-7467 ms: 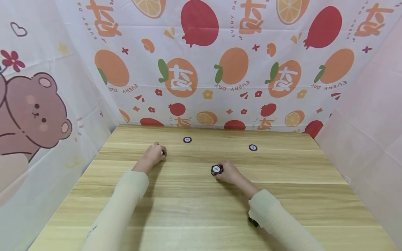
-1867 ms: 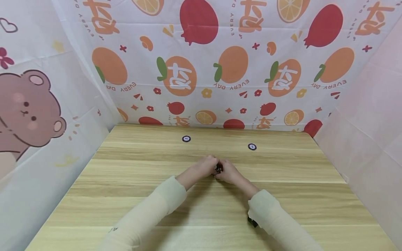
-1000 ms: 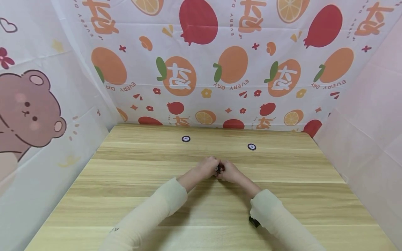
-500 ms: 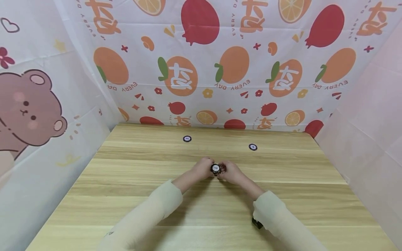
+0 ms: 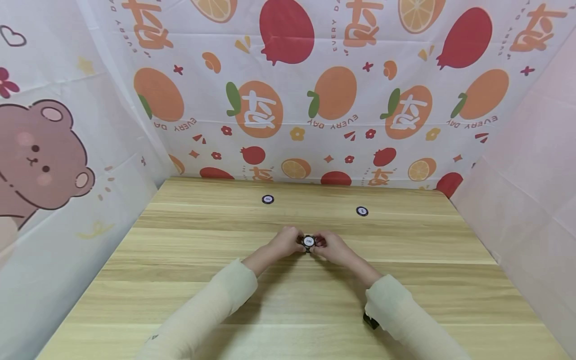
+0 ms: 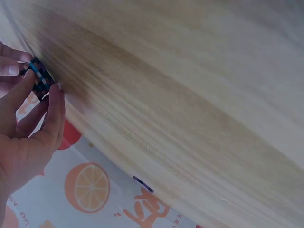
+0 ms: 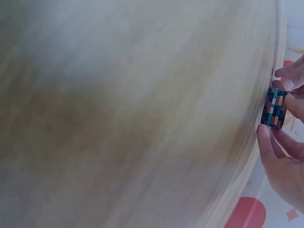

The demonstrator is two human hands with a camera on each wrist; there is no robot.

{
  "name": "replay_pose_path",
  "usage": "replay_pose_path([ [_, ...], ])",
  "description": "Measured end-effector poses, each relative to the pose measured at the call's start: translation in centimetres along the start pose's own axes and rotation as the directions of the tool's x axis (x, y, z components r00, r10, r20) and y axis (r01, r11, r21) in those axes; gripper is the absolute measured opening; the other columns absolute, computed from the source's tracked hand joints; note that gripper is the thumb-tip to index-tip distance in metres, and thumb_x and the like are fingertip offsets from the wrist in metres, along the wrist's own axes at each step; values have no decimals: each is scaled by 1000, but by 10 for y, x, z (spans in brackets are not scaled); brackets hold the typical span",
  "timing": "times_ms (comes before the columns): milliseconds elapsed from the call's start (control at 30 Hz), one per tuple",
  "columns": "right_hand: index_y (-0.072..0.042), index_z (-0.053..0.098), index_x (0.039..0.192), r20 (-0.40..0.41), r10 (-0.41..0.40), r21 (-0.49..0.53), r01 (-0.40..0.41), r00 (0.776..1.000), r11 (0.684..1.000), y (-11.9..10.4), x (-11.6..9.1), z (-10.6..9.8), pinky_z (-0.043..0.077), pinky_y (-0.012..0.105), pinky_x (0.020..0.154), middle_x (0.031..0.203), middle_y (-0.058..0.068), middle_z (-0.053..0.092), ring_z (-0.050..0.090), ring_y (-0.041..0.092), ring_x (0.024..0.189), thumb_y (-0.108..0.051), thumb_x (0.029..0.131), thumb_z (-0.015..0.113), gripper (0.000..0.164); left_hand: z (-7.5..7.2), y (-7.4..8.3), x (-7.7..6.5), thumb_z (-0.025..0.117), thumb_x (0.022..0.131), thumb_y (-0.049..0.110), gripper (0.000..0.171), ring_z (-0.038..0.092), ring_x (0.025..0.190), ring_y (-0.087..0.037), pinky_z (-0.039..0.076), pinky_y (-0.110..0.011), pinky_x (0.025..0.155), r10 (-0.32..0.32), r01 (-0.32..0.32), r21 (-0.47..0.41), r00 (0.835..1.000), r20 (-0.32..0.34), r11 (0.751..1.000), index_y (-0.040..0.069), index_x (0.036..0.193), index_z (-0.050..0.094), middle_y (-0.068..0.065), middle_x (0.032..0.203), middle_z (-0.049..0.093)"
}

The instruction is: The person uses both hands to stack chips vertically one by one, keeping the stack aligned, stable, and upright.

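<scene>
A short stack of black poker chips (image 5: 308,242) stands on the wooden table between both hands, its white "100" face up. On its left side my left hand (image 5: 286,242) pinches it with thumb and fingertips. From the right, my right hand (image 5: 333,248) grips the opposite side. In the left wrist view the stack's (image 6: 42,80) checkered edge shows between the fingers of the left hand (image 6: 28,142). The right wrist view has the layered chips (image 7: 273,108) at the fingertips of the right hand (image 7: 287,166).
Two single chips lie flat toward the back: one chip (image 5: 267,199) left of the stack, another chip (image 5: 362,211) to its right. A fruit-print cloth (image 5: 297,105) hangs behind the wooden table (image 5: 288,310). A small dark object (image 5: 371,321) shows by the right sleeve.
My left hand came from the far left with a chip to the stack at the right hand. Its fingers covered the top, then drew back left, and the "100" face shows again.
</scene>
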State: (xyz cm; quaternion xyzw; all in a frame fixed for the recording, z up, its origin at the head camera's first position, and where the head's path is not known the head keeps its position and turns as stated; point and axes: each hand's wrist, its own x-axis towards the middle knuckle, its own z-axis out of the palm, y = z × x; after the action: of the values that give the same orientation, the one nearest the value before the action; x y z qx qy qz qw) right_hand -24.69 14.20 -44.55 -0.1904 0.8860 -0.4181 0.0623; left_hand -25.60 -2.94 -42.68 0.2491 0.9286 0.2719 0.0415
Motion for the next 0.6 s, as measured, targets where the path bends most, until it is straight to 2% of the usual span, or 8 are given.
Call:
replay_pose_path([
  [267,7,59,106,-2,14,-2,-14,1000,1000,1,0,1,49,27,74,93,8,57,57,20,85,-1,82,65,26,1,-1,1,77,72,6,22,57,77,-21,48,-31,73,12,-12,5,1000,0,1000,-4,89,67,-10,83,64],
  [600,9,58,107,0,-1,5,1,1000,1000,0,-2,1,49,27,72,93,11,58,57,21,83,1,79,67,30,2,0,-1,77,71,6,22,56,74,-19,47,-30,69,17,-17,1,1000,-9,1000,-4,88,67,-10,81,64],
])
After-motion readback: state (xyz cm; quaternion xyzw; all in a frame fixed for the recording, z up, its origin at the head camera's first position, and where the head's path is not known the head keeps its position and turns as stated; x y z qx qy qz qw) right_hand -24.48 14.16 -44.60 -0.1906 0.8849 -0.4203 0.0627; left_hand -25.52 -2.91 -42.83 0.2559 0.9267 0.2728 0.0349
